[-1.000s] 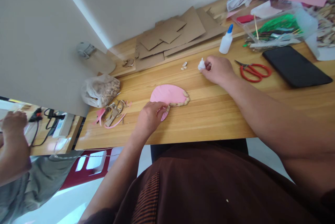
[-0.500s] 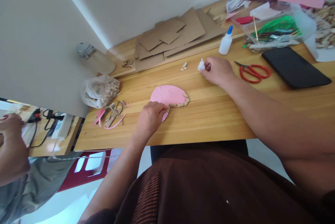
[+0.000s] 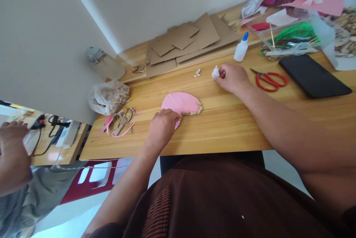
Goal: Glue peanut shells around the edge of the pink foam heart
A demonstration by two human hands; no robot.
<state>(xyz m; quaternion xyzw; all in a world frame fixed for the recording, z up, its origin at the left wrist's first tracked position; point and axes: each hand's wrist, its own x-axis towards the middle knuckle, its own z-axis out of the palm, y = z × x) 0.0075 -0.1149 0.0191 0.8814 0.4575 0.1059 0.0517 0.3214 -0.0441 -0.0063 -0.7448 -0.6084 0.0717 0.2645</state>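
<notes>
A pink paper cutout (image 3: 179, 101) with a rounded outline lies on the wooden table, peanut shells (image 3: 199, 109) lining part of its right and lower edge. My left hand (image 3: 164, 126) rests over its lower left side, fingertips pinched at the end of the shell row; what lies under them is mostly hidden. Farther right, my right hand (image 3: 233, 76) is closed around a small white glue bottle (image 3: 215, 72), its nozzle pointing up. Two or three loose shell pieces (image 3: 197, 72) lie just left of that bottle.
Beyond my right hand are a blue-capped bottle (image 3: 241, 48), red-handled scissors (image 3: 271, 79), a black phone (image 3: 314, 76) and a plastic box (image 3: 297, 39). Cardboard sheets (image 3: 191, 41) lie along the wall. Left are a bag of peanuts (image 3: 109, 96), scraps (image 3: 122, 122) and another person's hand (image 3: 13, 132).
The view has shifted slightly. Both my hands keep their places and grips. At the far left, the other person's fingers have spread a little.
</notes>
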